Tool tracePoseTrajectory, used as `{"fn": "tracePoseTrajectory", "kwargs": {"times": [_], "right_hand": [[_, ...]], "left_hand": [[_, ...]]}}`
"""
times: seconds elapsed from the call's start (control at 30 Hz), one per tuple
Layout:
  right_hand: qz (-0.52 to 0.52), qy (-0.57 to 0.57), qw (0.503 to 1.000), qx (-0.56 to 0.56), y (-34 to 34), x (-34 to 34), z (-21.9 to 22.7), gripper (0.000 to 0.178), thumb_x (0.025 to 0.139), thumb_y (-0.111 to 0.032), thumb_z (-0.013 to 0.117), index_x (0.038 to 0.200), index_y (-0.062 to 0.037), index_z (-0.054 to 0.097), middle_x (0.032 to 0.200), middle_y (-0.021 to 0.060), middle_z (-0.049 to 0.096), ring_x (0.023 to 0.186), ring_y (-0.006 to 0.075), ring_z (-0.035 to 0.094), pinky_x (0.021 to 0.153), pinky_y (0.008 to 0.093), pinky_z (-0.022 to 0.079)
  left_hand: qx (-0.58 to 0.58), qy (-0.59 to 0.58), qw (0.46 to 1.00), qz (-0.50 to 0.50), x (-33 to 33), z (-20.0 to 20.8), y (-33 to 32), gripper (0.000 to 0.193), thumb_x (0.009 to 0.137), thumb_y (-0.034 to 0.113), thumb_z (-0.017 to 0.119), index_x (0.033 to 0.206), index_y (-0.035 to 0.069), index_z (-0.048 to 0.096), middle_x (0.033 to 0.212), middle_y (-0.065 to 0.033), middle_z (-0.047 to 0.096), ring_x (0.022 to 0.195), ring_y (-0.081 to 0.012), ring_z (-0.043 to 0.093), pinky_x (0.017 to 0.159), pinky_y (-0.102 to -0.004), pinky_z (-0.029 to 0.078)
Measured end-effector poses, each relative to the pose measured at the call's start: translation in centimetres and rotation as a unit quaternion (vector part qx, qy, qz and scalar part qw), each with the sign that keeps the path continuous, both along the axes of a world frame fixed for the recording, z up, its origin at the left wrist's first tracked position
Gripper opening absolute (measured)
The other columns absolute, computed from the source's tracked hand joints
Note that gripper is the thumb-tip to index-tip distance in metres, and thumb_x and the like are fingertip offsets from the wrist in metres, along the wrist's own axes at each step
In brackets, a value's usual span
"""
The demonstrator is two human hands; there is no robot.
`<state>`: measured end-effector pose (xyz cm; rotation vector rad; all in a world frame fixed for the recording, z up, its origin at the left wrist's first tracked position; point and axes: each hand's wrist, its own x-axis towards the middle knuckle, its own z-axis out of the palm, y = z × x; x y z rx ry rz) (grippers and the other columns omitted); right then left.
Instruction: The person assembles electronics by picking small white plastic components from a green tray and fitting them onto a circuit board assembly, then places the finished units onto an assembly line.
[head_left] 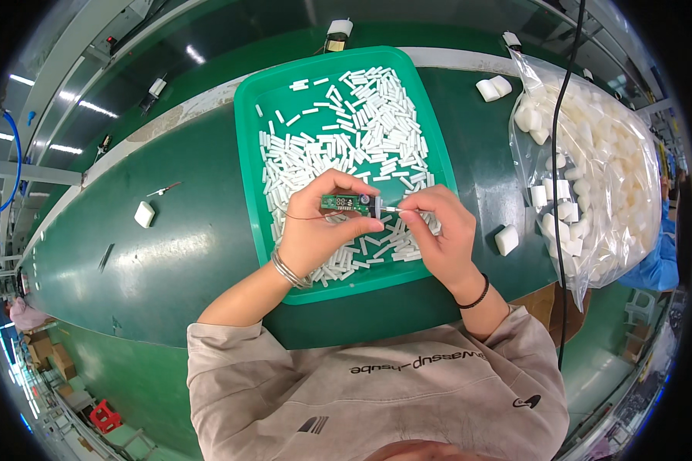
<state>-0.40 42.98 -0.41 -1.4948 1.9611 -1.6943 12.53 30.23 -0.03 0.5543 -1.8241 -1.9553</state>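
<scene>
My left hand (323, 219) is closed on a small green circuit board (342, 203) with a digit display and a dark fitting at its right end. A thin red wire (304, 218) trails from the board across my left palm. My right hand (442, 230) pinches a small white tube (390, 209), its left end touching or very near the fitting; my fingertips hide the rest. Both hands are above a green plastic tray (246, 146) strewn with many short white tubes (392, 115), thickest at the far right and the left.
The tray lies on a dark green table (177, 253). At right stands a clear plastic bag (623, 169) of white foam pieces, with loose foam pieces (506, 240) beside it. A black cable (563, 138) hangs in front of the bag. Left lie a foam piece (144, 215) and tweezers (106, 257).
</scene>
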Motion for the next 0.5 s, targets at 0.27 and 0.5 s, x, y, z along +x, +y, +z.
{"fn": "tracePoseTrajectory", "kwargs": {"times": [0.27,0.5], "right_hand": [[0.022,0.143,0.988,-0.054,0.15,0.06,-0.23,0.018,0.063,-0.001,0.07,0.079,-0.0032,0.063,0.068,0.0064,0.057,0.058,0.0202,0.055,0.051,0.0275,0.044],[0.004,0.221,0.971,-0.092,0.33,-0.32,-0.16,0.021,0.059,-0.003,0.071,0.078,-0.0045,0.063,0.066,0.0046,0.056,0.057,0.0182,0.055,0.05,0.0271,0.045]], "left_hand": [[0.104,0.051,0.993,-0.01,0.52,-0.58,-0.03,0.035,0.062,-0.005,0.073,0.091,0.002,0.054,0.086,-0.0038,0.058,0.078,-0.0102,0.058,0.067,-0.0231,0.051],[0.106,0.008,0.994,-0.02,0.45,-0.5,0.35,0.037,0.062,-0.003,0.074,0.092,0.001,0.053,0.086,-0.0037,0.057,0.078,-0.0101,0.057,0.068,-0.0233,0.048]]}}
